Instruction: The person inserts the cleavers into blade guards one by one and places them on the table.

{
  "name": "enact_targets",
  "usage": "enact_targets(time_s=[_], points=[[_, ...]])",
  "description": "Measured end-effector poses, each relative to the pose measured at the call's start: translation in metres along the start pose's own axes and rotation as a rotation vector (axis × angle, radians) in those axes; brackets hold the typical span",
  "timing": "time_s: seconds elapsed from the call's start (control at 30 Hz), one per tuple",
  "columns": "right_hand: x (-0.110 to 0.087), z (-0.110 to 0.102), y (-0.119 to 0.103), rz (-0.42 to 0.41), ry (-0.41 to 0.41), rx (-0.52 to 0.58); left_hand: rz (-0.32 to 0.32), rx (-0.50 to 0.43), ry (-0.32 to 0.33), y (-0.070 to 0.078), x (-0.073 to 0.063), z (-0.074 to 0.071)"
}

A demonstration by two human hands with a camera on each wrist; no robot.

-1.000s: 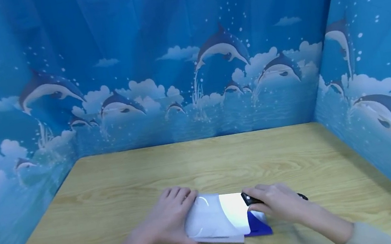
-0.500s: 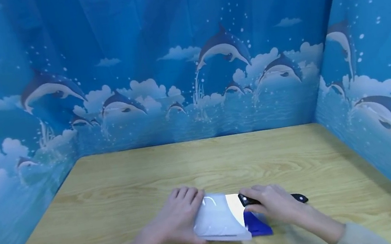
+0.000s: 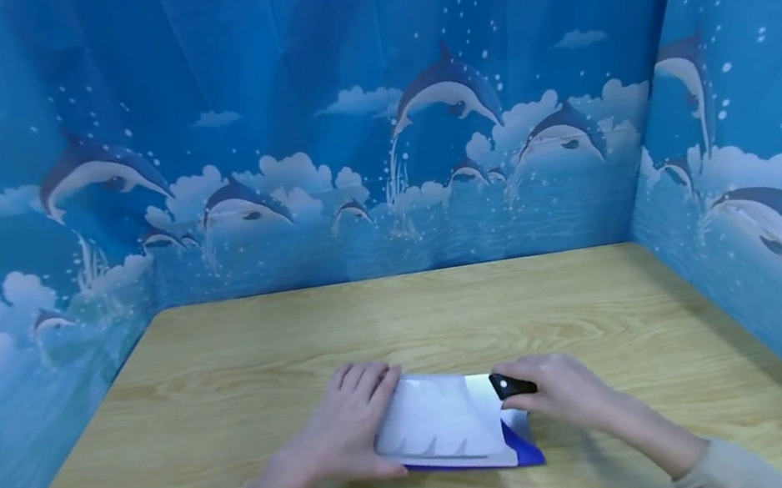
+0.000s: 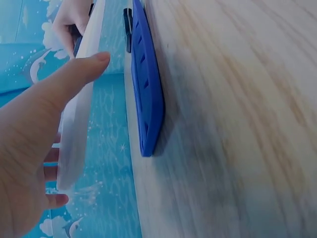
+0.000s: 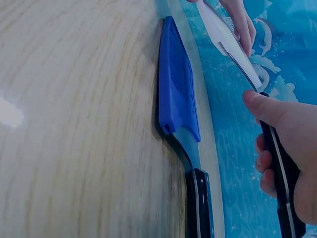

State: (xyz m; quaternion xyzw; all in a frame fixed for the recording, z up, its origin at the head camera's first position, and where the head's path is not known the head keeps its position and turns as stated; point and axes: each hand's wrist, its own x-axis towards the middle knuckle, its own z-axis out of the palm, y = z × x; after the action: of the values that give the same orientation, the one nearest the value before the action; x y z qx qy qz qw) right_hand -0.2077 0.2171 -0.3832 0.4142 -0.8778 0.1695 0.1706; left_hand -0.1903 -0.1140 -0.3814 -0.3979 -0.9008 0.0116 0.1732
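A broad knife, its blade [image 3: 485,397] bright beside a black riveted handle [image 3: 509,384], is held level above the table. My right hand [image 3: 560,389] grips that handle, thumb along its top in the right wrist view. Over most of the blade sits a white blade guard [image 3: 432,419], which my left hand [image 3: 346,428] holds at its far left end between thumb and fingers. Directly below lies a second knife in a blue blade guard [image 5: 178,89], its black handle [image 5: 198,203] pointing right. From the head view the white guard hides most of the blue one.
The wooden table [image 3: 225,353] spreads out around the hands. Blue curtains [image 3: 303,63] printed with dolphins and clouds stand along its back and sides.
My left hand has moved right with the white guard, leaving less blade showing at the handle. Guard and knife have tipped slightly, and the blue guard's front edge now shows beneath.
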Motion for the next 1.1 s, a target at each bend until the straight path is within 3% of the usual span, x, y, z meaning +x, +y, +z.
enact_targets(time_s=[0.23,0.4,0.67,0.9,1.1], points=[[-0.007,-0.006,0.007,0.036,0.002,0.081,-0.004,-0.041,-0.003,-0.005,0.0,-0.005],[-0.007,-0.014,0.009,0.105,-0.065,0.137,0.0,-0.028,0.031,-0.01,0.007,-0.005],[0.0,-0.03,0.024,0.354,-0.208,0.195,-0.004,-0.064,0.062,-0.021,0.026,-0.001],[-0.007,-0.047,0.048,0.509,-0.183,0.174,-0.044,-0.117,0.084,-0.03,0.04,0.0],[-0.005,-0.052,0.068,0.701,-0.179,0.17,-0.107,-0.191,-0.002,-0.039,0.061,0.0]])
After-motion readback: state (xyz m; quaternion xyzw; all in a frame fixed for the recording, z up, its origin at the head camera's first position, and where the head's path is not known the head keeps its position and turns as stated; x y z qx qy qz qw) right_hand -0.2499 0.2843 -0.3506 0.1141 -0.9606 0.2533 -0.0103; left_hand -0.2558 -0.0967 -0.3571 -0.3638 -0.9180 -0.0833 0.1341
